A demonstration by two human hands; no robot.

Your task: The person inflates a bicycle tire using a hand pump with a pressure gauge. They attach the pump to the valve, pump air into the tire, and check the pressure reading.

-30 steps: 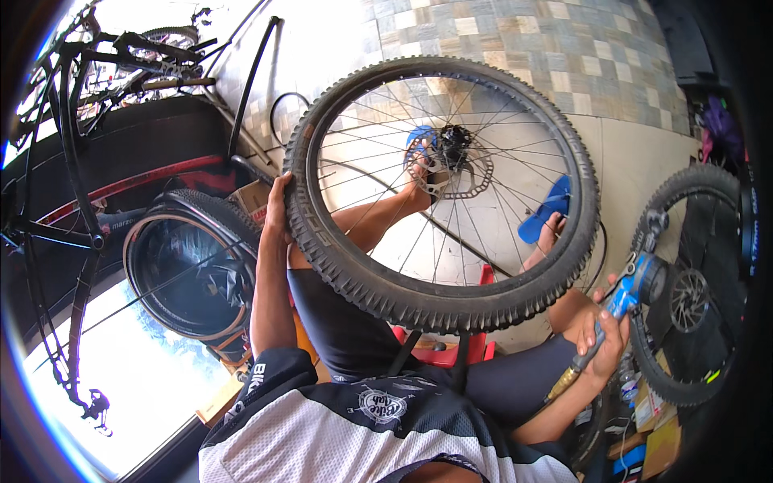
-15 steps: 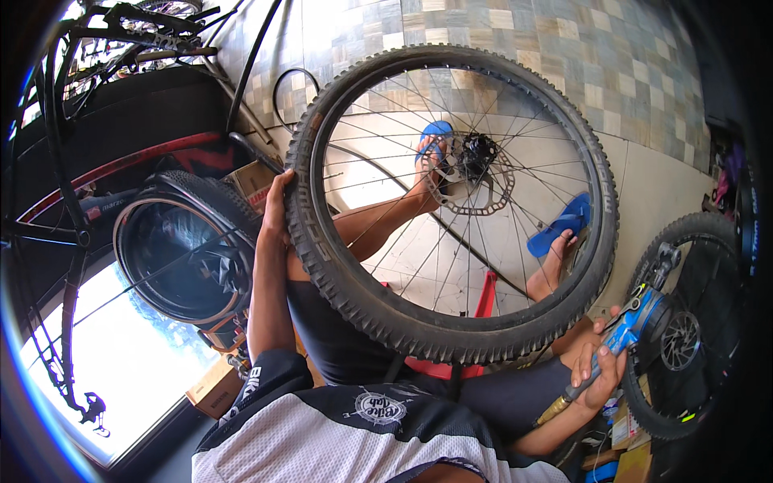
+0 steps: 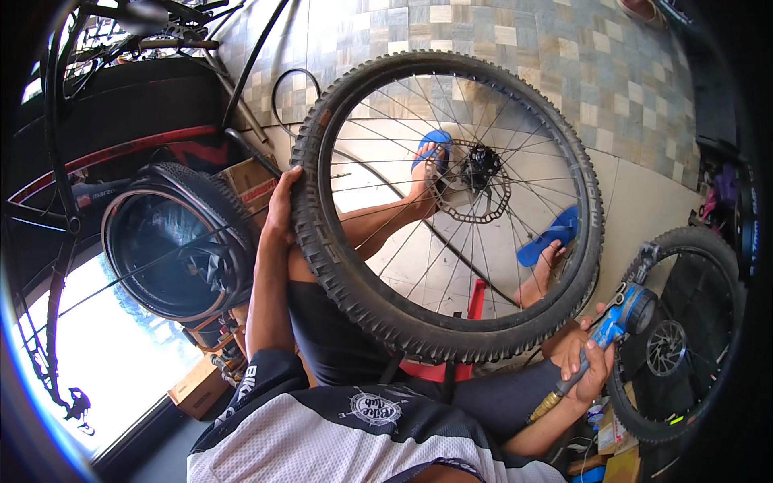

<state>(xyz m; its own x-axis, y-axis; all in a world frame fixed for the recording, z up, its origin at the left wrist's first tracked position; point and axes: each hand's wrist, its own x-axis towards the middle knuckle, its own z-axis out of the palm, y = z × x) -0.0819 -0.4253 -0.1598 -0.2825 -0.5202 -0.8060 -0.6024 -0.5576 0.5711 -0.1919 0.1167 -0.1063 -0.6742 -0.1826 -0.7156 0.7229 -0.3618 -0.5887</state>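
A mountain bike wheel [image 3: 451,344] with a knobby black tire leans over my knees. Its spokes meet at a black hub [image 3: 483,163], beside which sits a silver brake disc [image 3: 467,217]. My left hand [image 3: 282,205] grips the tire at its left side, fingers partly hidden behind it. Below the tire's lower right, my right hand [image 3: 592,369] is wrapped round a blue tire inflator [image 3: 613,324] with a round gauge and a brass hose fitting. The inflator appears apart from the wheel.
Behind the wheel stands something red [image 3: 477,299]. Another wheel [image 3: 729,274] leans at the right. Stacked tires and rims [image 3: 121,274], a cardboard box [image 3: 200,388] and a bike frame [image 3: 60,173] are at the left. A black hose [image 3: 451,248] crosses the floor.
The held wheel has tilted a little and its right side has come inward. The inflator has turned slightly in my right hand. A person's foot has appeared at the far right.
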